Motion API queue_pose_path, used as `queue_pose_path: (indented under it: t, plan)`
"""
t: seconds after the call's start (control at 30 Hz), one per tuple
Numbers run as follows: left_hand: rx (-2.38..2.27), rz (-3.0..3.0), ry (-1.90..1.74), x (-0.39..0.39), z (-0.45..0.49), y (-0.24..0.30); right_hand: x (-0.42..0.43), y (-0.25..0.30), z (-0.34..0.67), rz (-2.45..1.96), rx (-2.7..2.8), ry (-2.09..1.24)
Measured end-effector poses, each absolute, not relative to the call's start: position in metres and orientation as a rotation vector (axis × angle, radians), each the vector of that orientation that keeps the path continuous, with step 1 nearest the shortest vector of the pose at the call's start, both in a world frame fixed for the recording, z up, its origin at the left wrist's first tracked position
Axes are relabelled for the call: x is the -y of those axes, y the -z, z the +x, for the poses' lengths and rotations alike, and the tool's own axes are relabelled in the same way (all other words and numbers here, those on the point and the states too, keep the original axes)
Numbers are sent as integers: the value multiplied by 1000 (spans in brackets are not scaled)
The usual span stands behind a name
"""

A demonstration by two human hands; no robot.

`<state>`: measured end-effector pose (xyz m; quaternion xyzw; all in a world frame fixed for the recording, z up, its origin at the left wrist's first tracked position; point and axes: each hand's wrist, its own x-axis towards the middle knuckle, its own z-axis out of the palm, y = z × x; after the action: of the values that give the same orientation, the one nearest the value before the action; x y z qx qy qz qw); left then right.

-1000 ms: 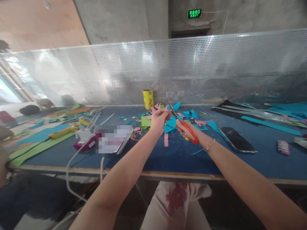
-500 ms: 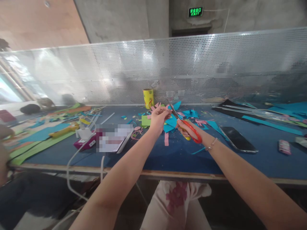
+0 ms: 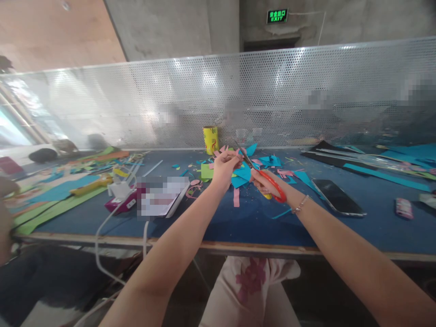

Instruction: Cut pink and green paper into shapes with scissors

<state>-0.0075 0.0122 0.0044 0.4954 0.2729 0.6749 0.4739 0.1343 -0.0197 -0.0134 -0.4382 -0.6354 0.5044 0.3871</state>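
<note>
My left hand (image 3: pixel 225 165) is closed in a pinch above a pile of paper scraps. A small bit of pink paper (image 3: pixel 237 152) shows at its fingertips, partly hidden by fingers and blade. My right hand (image 3: pixel 261 181) grips scissors (image 3: pixel 278 191) with red and yellow handles. Their blades point up and left, close by the left fingertips. Beneath both hands lie blue paper pieces (image 3: pixel 241 177), a green piece (image 3: pixel 206 172) and a pink strip (image 3: pixel 236 198).
A yellow tape roll (image 3: pixel 211 140) stands behind the scraps, before a perforated metal screen (image 3: pixel 184 100). At right lies a black phone (image 3: pixel 337 197). To the left are a pale device (image 3: pixel 163 200), a purple power strip (image 3: pixel 124 202) with white cables, and a yellow glue gun (image 3: pixel 91 185).
The scissors have shifted very slightly in my right hand. My left hand keeps its pinch in nearly the same place.
</note>
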Motion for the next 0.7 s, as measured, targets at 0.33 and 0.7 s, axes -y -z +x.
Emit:
queue_pose_path:
  t: [0.33, 0.7]
  plan:
    - [-645, 1200, -1662, -14, -7, -3, 18, 14, 134, -1158, 1602, -1255]
    - [-621, 1202, -1650, -13, -6, -2, 24, 9, 133, -1193, 1731, -1099]
